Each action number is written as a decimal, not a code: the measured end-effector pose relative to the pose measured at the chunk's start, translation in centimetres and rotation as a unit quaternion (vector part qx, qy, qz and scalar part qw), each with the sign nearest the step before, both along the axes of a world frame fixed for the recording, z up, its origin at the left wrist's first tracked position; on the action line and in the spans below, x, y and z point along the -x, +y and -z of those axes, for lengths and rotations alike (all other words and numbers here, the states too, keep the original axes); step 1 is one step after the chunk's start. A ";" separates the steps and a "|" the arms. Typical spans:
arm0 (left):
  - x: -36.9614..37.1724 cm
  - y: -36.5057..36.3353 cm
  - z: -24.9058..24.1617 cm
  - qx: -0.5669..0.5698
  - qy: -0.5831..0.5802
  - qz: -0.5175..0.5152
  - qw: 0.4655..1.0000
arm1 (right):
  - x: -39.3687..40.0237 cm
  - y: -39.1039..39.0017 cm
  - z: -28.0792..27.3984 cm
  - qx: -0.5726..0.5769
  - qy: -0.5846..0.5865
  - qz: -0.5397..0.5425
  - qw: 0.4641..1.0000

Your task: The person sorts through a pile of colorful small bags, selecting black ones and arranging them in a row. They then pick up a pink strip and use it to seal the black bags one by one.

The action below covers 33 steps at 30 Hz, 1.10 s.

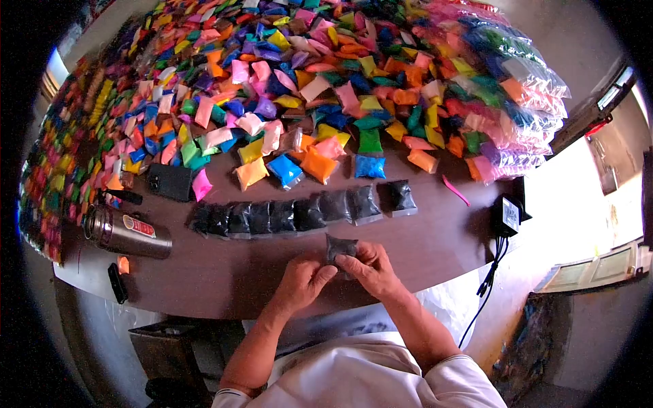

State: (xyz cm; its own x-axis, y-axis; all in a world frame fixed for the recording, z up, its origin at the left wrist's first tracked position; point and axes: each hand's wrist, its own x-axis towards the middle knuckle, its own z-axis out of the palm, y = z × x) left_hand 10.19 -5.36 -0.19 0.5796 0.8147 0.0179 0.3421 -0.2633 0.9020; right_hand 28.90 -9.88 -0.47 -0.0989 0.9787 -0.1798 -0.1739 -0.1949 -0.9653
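Near the front edge of the table I hold a small clear packet with black filling (340,245). The thumb of my right hand (374,270) presses on its front, with the fingers curled behind. My left hand (304,280) is closed at the packet's lower left side, thumb pointing in; its other fingertips are hidden. Just beyond my hands lies a row of several similar black packets (282,216), side by side and partly overlapping. One more black packet (403,198) sits slightly apart at the row's right end.
A huge heap of colourful packets (292,88) covers the far side, with large clear bags of packets (524,109) stacked at right. On the left are a steel flask (129,231) and a dark box-like object (170,182). A black adapter (507,216) with cables stands at the right edge.
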 end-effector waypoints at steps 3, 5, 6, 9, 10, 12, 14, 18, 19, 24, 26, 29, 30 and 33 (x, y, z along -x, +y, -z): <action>0.0 0.0 0.2 0.024 -0.013 -0.009 1.000 | 0.3 0.1 -0.3 -0.026 0.023 0.007 0.999; -0.1 -0.1 0.6 0.018 -0.055 -0.030 0.998 | 1.2 0.2 -2.1 -0.014 0.071 0.058 0.996; -0.2 0.0 0.9 0.018 -0.054 -0.032 0.998 | 1.3 0.4 -1.8 -0.014 0.072 0.057 0.996; -0.4 0.1 1.1 -0.076 -0.038 0.002 0.996 | 1.1 0.8 -0.4 -0.021 0.066 0.075 0.995; -0.3 0.2 0.7 -0.085 0.010 0.039 0.996 | 0.8 0.6 0.1 -0.023 0.057 0.060 0.996; -0.2 0.3 0.3 -0.093 0.060 0.076 0.991 | 0.6 0.4 0.4 -0.025 0.048 0.044 0.998; -0.3 0.3 0.0 -0.121 0.025 0.070 0.990 | 0.7 0.3 0.4 -0.028 0.036 0.050 0.998; -0.2 0.0 -0.4 -0.047 -0.021 0.015 0.999 | 0.2 0.2 -0.6 -0.004 0.048 0.041 0.998; -0.2 0.0 0.3 -0.051 -0.020 0.010 0.998 | -0.2 0.0 -0.4 0.036 0.120 0.031 0.992; -0.1 0.0 0.2 -0.027 0.029 0.018 0.999 | -1.3 0.3 -0.5 0.060 0.237 -0.010 0.970; -0.3 0.1 0.1 -0.044 0.017 0.019 0.999 | -1.6 0.4 -0.9 0.072 0.239 -0.031 0.968; -0.5 0.1 -0.3 -0.059 -0.014 0.023 0.998 | -1.1 0.5 -0.6 0.031 0.219 -0.006 0.975; -0.5 0.2 -0.1 -0.060 -0.014 0.023 0.998 | -1.2 0.5 -0.1 0.031 0.219 -0.006 0.975; -0.5 0.1 0.6 -0.089 -0.040 0.017 0.995 | -1.4 0.5 0.5 0.029 0.161 0.000 0.987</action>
State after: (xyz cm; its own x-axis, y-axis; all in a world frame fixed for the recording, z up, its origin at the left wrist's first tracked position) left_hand 10.67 -5.28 -0.78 0.5971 0.7750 0.2072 0.2591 -0.4307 0.8645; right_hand 30.29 -9.36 -1.01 -0.1589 0.9680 -0.1941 -0.4695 -0.2470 -0.8476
